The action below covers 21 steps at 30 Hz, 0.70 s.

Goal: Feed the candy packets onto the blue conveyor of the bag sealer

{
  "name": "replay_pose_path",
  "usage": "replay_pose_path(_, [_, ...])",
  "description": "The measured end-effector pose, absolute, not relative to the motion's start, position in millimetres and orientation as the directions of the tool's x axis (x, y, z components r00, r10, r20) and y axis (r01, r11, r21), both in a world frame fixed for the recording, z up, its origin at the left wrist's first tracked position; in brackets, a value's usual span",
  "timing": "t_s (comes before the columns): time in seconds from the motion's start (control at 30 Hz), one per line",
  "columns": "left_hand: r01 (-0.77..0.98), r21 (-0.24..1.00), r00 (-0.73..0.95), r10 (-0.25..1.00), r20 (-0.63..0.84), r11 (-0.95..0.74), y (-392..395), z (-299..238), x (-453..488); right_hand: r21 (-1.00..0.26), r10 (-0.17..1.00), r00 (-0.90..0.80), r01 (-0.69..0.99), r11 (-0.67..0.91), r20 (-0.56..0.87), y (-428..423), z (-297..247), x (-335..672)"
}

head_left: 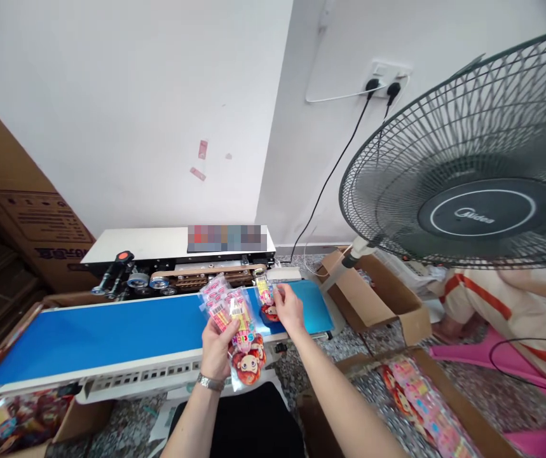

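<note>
My left hand (218,350), with a metal watch band at its wrist, is closed around several clear candy packets (241,327) fanned over the front edge of the blue conveyor belt (134,327). They have pink and yellow print and a red-haired cartoon face at the lower end. My right hand (289,308) pinches the side of a single candy packet (266,294) over the right part of the belt. This packet's top end is up against the right end of the band sealing machine (206,273); whether it is inside the sealing strip I cannot tell.
A large fan (468,197) looms at the right, near an open carton (377,286). Another box (449,394) holds rows of packets at lower right; packets fill a carton (29,420) at lower left. Another person (506,299) sits at the far right.
</note>
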State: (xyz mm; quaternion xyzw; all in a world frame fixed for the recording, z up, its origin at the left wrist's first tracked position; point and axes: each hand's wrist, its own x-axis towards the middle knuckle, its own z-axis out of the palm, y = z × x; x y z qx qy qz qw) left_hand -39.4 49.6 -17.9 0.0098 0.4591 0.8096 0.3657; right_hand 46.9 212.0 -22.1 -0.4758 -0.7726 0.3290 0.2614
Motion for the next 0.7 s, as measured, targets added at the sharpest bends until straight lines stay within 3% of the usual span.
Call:
replay_pose_path(0.1, [-0.572,0.756,-0.738,0.601,-0.307,-0.318,51.1,-19.1,-38.7,-0.825,0.788,-0.594,0.359,0.437,0.159,188.0,-8.3,47.6])
replay_pose_path(0.23, [-0.540,0.774,-0.761,0.585,-0.280,-0.331,52.7,-18.2,-37.4,-0.885,0.635,-0.770,0.254,0.390,0.060,157.7,0.8,54.2])
replay_pose_path(0.53, [-0.534,0.769,-0.773,0.571,-0.276,-0.352,53.4,-14.7,-37.7,-0.988,0.677,-0.736,0.121,0.093,-0.027,154.8,-10.5,58.6])
replay_pose_path(0.7, [-0.540,0.761,-0.797,0.509,-0.326,-0.359,52.6,-19.2,-39.9,-0.999,0.822,-0.569,0.023,0.033,0.014,173.5,-15.4,57.6])
